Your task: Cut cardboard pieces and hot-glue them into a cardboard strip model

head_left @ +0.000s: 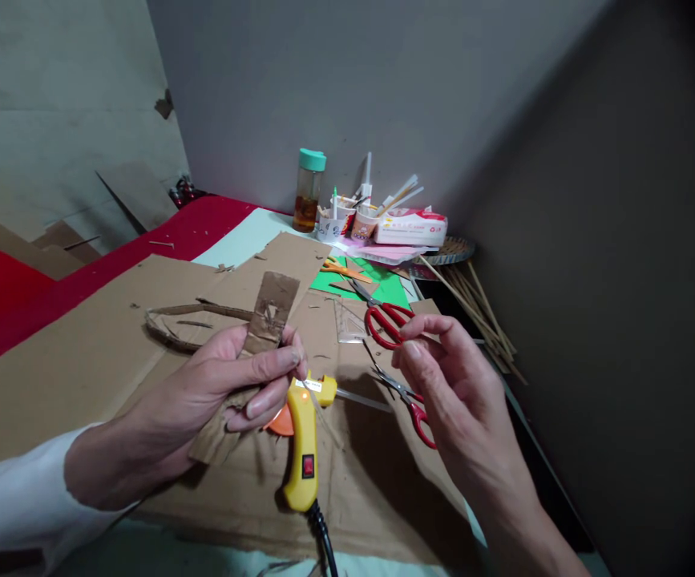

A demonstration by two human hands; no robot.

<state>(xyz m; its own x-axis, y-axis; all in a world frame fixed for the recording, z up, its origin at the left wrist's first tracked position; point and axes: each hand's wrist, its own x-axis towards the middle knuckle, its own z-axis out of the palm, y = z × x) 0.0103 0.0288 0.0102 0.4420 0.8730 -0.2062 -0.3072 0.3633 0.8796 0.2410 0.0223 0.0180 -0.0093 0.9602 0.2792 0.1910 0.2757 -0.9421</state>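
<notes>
Left hand (227, 377): closed around a narrow cardboard strip (266, 316), thumb laid across its front, fingers curled behind. Strip held up off the surface, tilted slightly right; upper end shows a rough torn patch. Lower end runs down behind the palm.

Right hand (443, 377): raised, fingers bent, thumb and forefinger pinched together at the tips. Possibly a thin stick or sliver between them; too small to confirm. Not in contact with the strip.

Between and just below the hands: yellow glue gun (303, 449) lying on the cardboard sheet (82, 353), red switch lit, nozzle pointing toward the left hand's fingers, black cord leading off the lower edge.

Under the right hand: small red-handled scissors (410, 401). Farther back: larger red scissors (386, 320), beside a clear plastic ruler (350, 320). Green paper (383, 284) behind these.

Back of surface, by the wall: bottle with teal cap (309, 191), white cups holding sticks (347, 220), bundle of bamboo skewers (479, 308).
</notes>
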